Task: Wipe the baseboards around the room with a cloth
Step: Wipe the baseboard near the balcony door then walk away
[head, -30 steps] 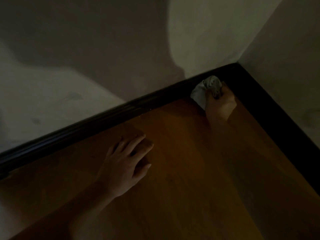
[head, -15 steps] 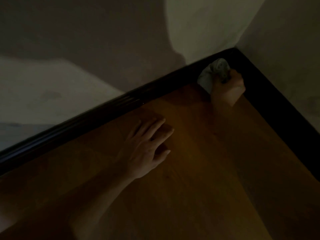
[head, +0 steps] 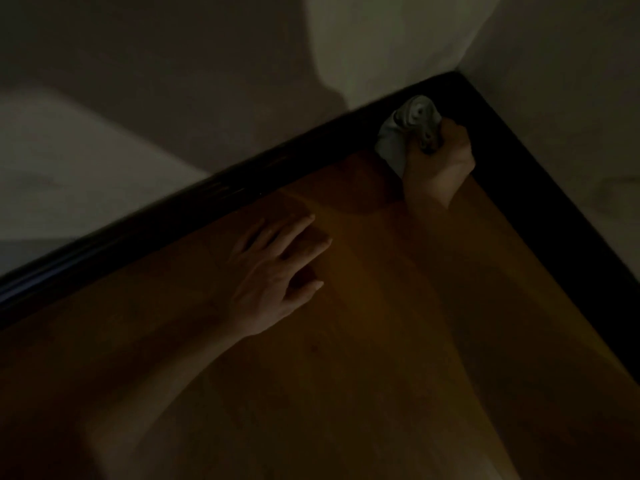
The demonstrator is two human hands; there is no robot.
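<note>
Cloth (head: 398, 140) gripped by right hand (head: 438, 161) against baseboard (head: 242, 181) near corner | left hand (head: 277, 268) flat, fingers spread, on floor (head: 363, 341)

I have one view: the head camera, angled steeply down and forward, close over the floor (head: 381, 341), facing the corner where the baseboards (head: 173, 216) meet.

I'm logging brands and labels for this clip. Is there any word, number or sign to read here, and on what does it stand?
No text can be read anywhere.
The cloth gripped by the right hand carries dark marks, too dim and blurred to tell whether they are letters.
The baseboard, wall, wooden floor and left hand show no writing.
</note>
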